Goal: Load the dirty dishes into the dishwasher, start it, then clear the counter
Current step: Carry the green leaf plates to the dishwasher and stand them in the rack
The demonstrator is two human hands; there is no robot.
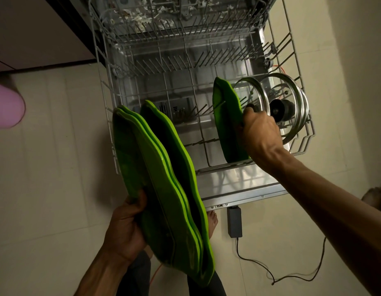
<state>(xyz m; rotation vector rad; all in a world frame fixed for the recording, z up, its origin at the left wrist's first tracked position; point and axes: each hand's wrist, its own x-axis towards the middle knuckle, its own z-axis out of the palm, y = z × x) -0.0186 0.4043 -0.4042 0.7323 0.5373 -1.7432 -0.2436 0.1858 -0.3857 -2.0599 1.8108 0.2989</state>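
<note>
The dishwasher's lower rack (pixel 208 165) is pulled out over the open door. My left hand (pixel 123 227) grips a stack of several green leaf-shaped plates (pixel 164 189), held on edge in front of the rack. My right hand (pixel 260 133) holds another green plate (pixel 225 116) standing on edge among the tines at the rack's right side. Just beyond that plate stand glass pot lids with steel rims (pixel 287 107) and black knobs.
The upper rack (pixel 176 24) sits above, with food scraps on its wires. A black power adapter (pixel 234 221) and its cable lie on the tiled floor by the door's edge. My bare foot (pixel 213 221) is beside it. A pink object (pixel 8 105) is at the left.
</note>
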